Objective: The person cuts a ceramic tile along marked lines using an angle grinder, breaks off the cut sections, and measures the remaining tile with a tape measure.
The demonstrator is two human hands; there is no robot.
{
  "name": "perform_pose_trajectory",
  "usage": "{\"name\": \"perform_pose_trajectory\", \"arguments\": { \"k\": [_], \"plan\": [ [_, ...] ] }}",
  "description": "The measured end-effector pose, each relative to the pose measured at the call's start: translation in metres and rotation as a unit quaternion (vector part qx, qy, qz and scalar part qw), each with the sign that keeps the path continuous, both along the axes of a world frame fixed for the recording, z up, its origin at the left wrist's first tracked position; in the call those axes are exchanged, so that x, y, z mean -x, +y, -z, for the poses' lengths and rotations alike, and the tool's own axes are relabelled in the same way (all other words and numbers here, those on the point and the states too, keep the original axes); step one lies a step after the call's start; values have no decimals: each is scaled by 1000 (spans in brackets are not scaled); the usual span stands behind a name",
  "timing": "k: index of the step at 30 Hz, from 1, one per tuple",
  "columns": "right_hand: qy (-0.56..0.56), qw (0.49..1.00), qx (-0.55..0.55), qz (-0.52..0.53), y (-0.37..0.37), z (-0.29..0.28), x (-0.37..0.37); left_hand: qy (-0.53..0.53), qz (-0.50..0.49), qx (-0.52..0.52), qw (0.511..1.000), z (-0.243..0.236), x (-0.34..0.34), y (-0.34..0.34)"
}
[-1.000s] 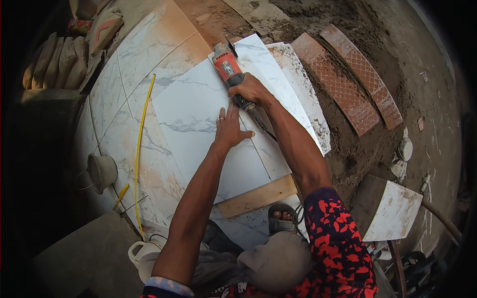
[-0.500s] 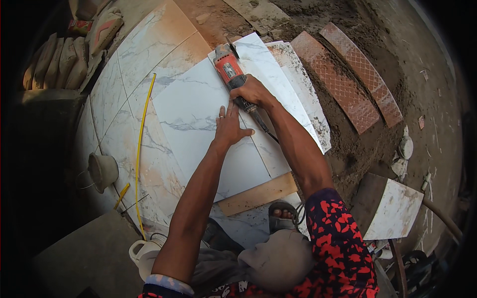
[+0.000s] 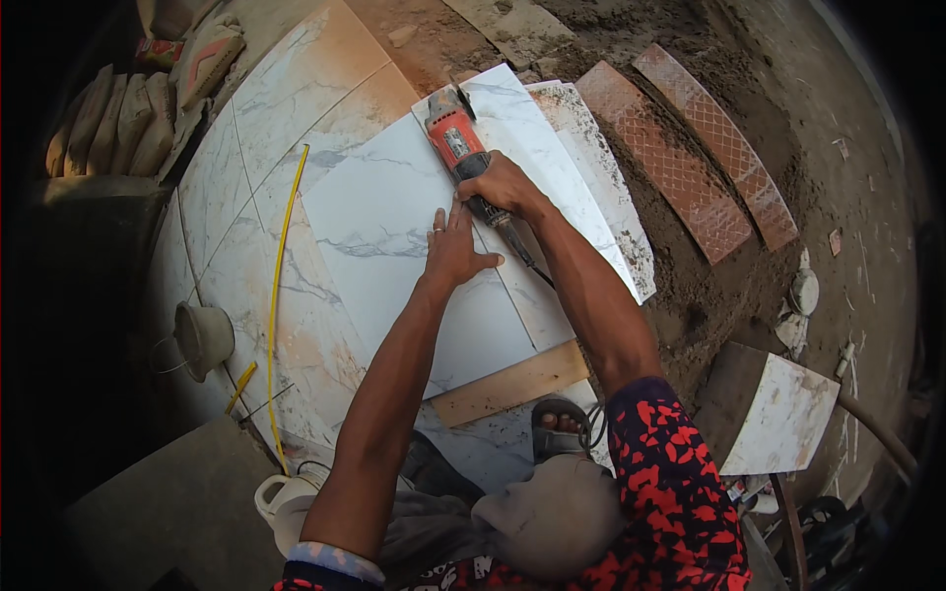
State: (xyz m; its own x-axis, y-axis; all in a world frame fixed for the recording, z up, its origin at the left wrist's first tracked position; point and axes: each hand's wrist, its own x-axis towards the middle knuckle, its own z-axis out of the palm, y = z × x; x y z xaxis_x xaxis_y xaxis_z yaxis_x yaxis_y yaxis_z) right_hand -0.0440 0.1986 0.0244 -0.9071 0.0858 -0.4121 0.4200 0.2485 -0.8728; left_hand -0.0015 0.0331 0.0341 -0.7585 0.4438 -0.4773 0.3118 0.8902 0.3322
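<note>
My right hand (image 3: 500,184) is wrapped round the black rear body of a red and black angle grinder (image 3: 455,138). The grinder's head lies near the far edge of a white marble-look tile (image 3: 370,231) with grey veins. Its disc is hard to make out at this angle, and a cord trails back under my right forearm. On the tile, my left hand (image 3: 456,251) rests flat with fingers stretched forward and thumb out to the right. Those fingertips come close to the grinder's body; whether they touch it I cannot tell. A narrower tile strip (image 3: 542,148) lies along the right side.
A wooden board (image 3: 510,382) lies at the tile's near edge, by my feet. Left are a yellow tape measure strip (image 3: 281,266), a grey bucket (image 3: 204,342) and stacked sacks (image 3: 120,123). Two reddish patterned tile pieces (image 3: 665,163) lie on soil at the right.
</note>
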Motion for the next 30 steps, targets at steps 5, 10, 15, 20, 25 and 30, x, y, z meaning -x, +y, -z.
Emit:
{"name": "perform_pose_trajectory", "arguments": {
  "k": [5,10,15,20,25,30],
  "plan": [
    [-2,1000,-3,3,2,1,-3,0,1,0,1000,3,0,2],
    [-45,998,13,-43,5,-8,-4,14,4,-9,1000,1,-1,-1],
    [-46,998,10,-48,3,-12,-6,-3,-1,8,1000,4,3,-3],
    [-33,998,23,-39,7,-4,-10,19,9,-20,1000,6,-1,1],
    [-39,999,13,-36,2,-17,-15,10,0,-11,1000,0,-1,-4],
    [-43,998,16,-37,7,-8,-16,4,-2,-12,1000,1,-1,0]
  ]
}}
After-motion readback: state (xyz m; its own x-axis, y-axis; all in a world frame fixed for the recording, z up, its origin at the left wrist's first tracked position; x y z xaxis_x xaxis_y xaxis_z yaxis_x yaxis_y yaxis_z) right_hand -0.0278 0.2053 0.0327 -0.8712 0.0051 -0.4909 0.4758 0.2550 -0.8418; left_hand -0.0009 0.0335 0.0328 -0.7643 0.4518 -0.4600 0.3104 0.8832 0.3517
